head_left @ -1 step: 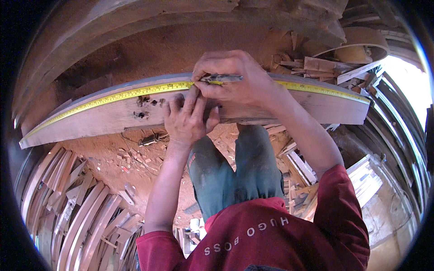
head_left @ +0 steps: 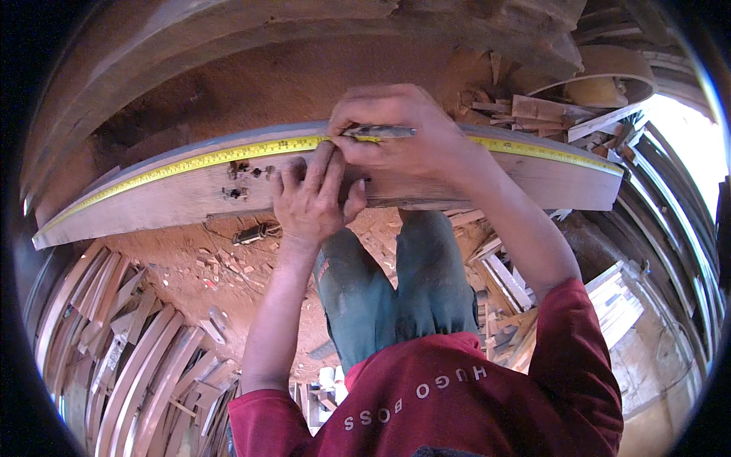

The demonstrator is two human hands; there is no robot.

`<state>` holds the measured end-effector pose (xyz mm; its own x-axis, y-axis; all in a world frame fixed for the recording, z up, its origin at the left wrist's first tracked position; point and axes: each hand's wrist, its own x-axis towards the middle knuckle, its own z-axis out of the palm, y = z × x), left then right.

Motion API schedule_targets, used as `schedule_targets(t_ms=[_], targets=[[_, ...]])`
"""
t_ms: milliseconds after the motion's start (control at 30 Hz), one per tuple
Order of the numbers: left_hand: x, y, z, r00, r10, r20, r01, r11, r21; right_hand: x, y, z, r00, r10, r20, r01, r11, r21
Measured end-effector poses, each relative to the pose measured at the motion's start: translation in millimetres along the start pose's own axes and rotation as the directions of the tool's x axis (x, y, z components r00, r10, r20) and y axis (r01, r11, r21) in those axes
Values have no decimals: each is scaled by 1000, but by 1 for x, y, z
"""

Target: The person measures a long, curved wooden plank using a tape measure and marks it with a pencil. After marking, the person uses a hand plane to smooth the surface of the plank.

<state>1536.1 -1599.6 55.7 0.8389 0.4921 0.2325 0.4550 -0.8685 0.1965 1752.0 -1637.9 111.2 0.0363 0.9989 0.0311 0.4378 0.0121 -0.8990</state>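
Observation:
A long wooden board [head_left: 457, 179] lies crosswise in front of me, with a yellow measuring tape [head_left: 221, 158] stretched along its far edge. My left hand [head_left: 314, 196] rests on the board with fingers spread, the longest fingertips touching the tape's near edge. Just beyond those fingertips, my right hand [head_left: 392, 122] pinches a slim grey pencil [head_left: 392, 131] lying nearly level above the tape. Its tip, close to the left fingertips, is mostly hidden by my fingers. Dark knot holes [head_left: 236, 192] mark the board left of my left hand.
Curved wooden strips [head_left: 145, 373] are stacked at lower left. Scrap wood [head_left: 537, 114] is heaped at far right, beside long strips [head_left: 670, 221]. A large timber [head_left: 251, 38] crosses the far side. Wood chips litter the reddish floor [head_left: 221, 266] near a small dark tool [head_left: 255, 234].
My right hand and the pencil have shifted slightly to the right. My left hand has moved a touch to the left; the board and tape stay in place.

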Motion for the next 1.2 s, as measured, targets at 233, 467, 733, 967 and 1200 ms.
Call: schedule_targets(t_ms=[233, 467, 733, 967, 1200], targets=[[-1, 1, 2, 1000, -24, -7, 24, 1000, -12, -87, 13, -78, 989, 145, -34, -146, 988, -49], [1, 2, 0, 999, 7, 34, -7, 1000, -26, -71, 26, -55, 998, 53, -20, -53, 999, 10], [2, 2, 4, 999, 34, 1, -34, 999, -31, -104, 32, -84, 994, 75, -80, -74, 997, 11], [-4, 2, 2, 999, 37, 27, -37, 999, 5, -197, 39, -173, 933, 281, -226, -313, 943, -116], [5, 53, 0, 1000, -1, 9, 2, 995, -98, -188, 46, -171, 937, 169, -305, -212, 971, -113]])
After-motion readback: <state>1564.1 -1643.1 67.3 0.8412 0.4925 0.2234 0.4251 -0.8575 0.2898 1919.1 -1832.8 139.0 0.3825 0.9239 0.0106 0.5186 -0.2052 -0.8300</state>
